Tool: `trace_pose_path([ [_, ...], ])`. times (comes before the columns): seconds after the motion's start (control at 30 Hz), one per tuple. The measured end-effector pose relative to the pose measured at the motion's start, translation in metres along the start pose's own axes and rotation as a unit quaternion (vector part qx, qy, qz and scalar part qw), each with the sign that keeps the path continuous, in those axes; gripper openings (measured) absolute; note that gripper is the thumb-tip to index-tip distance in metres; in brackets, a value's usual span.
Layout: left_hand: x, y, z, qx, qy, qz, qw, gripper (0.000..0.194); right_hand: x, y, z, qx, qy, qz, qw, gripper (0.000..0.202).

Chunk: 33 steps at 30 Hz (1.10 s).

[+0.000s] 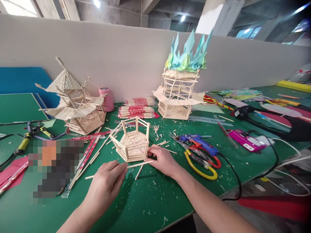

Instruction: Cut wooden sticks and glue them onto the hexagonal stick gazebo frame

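My left hand point(107, 181) pinches a thin wooden stick point(139, 164), whose tip reaches toward my right hand. The fingers of my right hand point(161, 158) close on the lower right corner of a small frame of wooden sticks point(137, 150). This frame is many-sided, with a slatted floor, short posts and a top rail, and it stands on the green table point(145, 207). A loose stick point(139, 172) lies just in front of it. My right fingertips are partly hidden against the frame.
Stick pagodas stand behind, one at left point(75, 106), another at right point(178, 97) topped with blue paper. Packs of sticks point(136, 111) lie between them. On the right are a blue glue gun point(199, 142), yellow-red-handled cutters point(201, 165) and a pink power strip point(246, 140). Yellow-handled pliers point(26, 139) lie left.
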State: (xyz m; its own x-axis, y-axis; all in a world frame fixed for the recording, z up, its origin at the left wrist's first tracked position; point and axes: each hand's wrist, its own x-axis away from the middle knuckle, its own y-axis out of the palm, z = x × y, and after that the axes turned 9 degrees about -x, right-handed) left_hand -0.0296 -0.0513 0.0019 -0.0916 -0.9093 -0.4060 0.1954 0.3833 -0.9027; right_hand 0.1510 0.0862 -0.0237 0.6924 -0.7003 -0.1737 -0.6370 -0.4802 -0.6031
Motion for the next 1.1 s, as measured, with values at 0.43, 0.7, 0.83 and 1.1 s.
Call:
trace_pose_path([
  [0.43,-0.002,0.0,-0.008,0.009,0.015,0.009,1.0,0.027,-0.005,0.0,0.006,-0.091,-0.053,0.019,0.994,0.01],
  [0.7,-0.029,0.0,-0.016,0.018,0.028,0.071,0.997,0.021,-0.014,-0.014,-0.004,-0.142,-0.062,0.003,0.988,0.006],
  [0.83,-0.045,-0.005,-0.018,0.015,0.011,0.067,0.998,0.022,-0.021,-0.016,-0.006,-0.169,-0.065,0.01,0.983,0.013],
  [1.1,-0.064,0.001,-0.023,-0.01,0.01,0.088,0.996,0.021,-0.024,-0.006,0.003,-0.21,-0.065,0.042,0.975,0.017],
])
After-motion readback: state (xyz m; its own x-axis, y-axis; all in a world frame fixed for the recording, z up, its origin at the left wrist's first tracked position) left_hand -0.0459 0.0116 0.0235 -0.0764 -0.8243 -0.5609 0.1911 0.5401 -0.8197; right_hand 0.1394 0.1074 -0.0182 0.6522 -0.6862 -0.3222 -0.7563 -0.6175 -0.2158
